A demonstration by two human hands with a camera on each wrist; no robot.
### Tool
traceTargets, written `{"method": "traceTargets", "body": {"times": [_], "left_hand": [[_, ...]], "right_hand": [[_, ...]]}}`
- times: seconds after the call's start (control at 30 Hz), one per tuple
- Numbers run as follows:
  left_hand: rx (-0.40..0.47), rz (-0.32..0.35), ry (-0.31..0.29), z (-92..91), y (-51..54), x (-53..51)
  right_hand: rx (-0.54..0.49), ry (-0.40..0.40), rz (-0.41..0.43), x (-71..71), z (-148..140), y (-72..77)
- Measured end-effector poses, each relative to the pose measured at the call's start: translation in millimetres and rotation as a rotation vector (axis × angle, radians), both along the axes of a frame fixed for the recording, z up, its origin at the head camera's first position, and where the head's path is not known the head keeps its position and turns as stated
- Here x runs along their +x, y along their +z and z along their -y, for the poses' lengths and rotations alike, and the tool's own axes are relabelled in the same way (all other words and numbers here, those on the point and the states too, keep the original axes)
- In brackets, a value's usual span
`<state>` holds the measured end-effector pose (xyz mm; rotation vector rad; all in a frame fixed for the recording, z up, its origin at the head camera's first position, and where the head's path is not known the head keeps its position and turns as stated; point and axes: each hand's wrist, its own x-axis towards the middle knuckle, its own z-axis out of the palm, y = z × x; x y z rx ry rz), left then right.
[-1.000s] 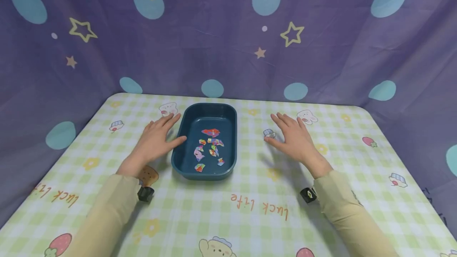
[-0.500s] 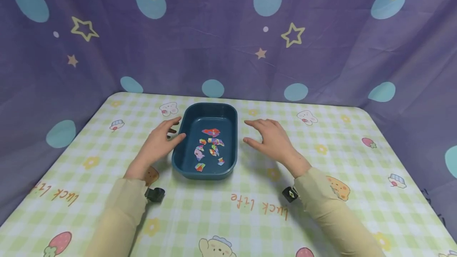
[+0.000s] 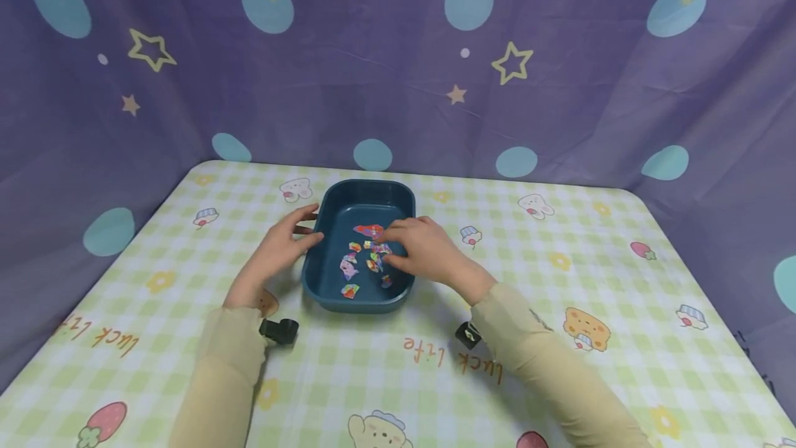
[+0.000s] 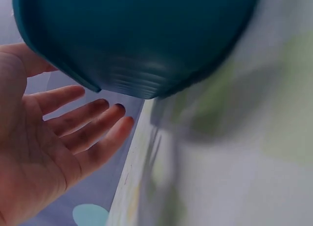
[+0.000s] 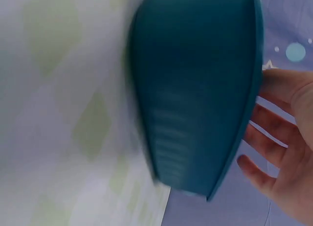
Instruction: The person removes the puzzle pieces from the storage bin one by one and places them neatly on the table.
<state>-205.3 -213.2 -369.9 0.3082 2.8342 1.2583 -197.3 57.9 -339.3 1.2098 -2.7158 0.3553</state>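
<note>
A dark teal tray [image 3: 336, 254] stands on the table with several small colourful paper pieces [image 3: 349, 267] on its floor. My left hand [image 3: 278, 249] is at the tray's left side, its thumb at the rim and its fingers spread; in the left wrist view the left hand [image 4: 54, 133] lies beside the tray wall [image 4: 142, 45]. Over the right rim reaches my right hand [image 3: 425, 249], fingertips above the pieces at the right, with nothing seen pinched. In the right wrist view, the right hand [image 5: 288, 147] has its fingers partly hidden behind the tray wall [image 5: 195, 89].
A green-and-white checked cloth [image 3: 348, 372] with printed figures covers the table. Behind it hangs a purple curtain [image 3: 398, 102] with stars and blue ovals. A small black device [image 3: 280, 331] is at the left wrist and another [image 3: 468, 334] at the right.
My right hand has moved left, from the table right of the tray to over its inside. The left hand has shifted slightly, staying by the left rim. The tray looks unmoved.
</note>
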Motion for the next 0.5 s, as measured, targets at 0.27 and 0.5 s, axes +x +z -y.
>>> {"method": "traceTargets", "body": {"times": [0.27,0.5], "left_hand": [[0.111,0.036,-0.013,1.4,-4.8,-7.0],[0.201,0.062,0.002,-0.1,-9.1,-7.4]], "right_hand": [[0.166,0.085,0.116,3.2,32.9,-3.1],[0.316,0.106,0.222,2.4,53.4,-11.3]]}}
